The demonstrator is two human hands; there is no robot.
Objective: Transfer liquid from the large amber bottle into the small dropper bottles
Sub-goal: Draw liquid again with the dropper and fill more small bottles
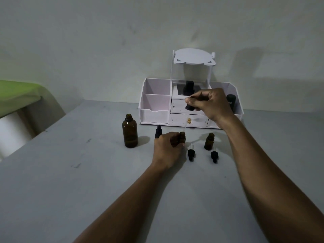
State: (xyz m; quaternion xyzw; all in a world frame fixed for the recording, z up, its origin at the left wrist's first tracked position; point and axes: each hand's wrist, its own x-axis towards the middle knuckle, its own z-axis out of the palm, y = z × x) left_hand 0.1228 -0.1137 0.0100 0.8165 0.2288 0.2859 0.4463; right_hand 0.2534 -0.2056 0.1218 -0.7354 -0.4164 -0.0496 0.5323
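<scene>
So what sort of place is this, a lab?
More likely a room at home: a white cosmetics organiser with drawers stands on a plain grey table against a bare wall, and something like a green-covered bed shows at the left.

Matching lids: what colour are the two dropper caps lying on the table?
Both dropper caps are black; head view.

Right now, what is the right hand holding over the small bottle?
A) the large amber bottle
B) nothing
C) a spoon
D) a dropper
D: the right hand pinches a black-capped dropper, its glass tube pointing down at the small bottle that the left hand grips.
</scene>
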